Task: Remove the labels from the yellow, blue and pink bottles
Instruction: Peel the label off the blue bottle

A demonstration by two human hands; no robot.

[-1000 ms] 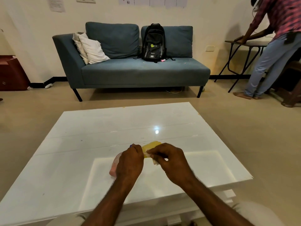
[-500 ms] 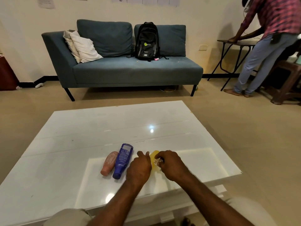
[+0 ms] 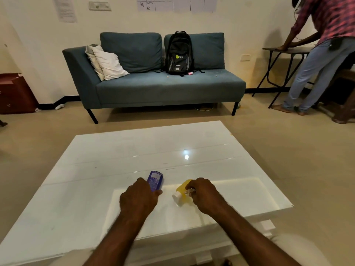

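Left hand (image 3: 138, 199) curls round the blue bottle (image 3: 154, 179), right hand (image 3: 204, 194) pinches a label scrap (image 3: 189, 191) beside the yellow bottle (image 3: 182, 189) (lying on the table (image 3: 134, 150)).

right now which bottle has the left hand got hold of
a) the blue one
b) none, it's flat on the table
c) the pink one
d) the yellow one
A: the left hand grips the lower part of the blue bottle, while the yellow bottle lies apart from it, by the right hand, which pinches a small pale scrap.
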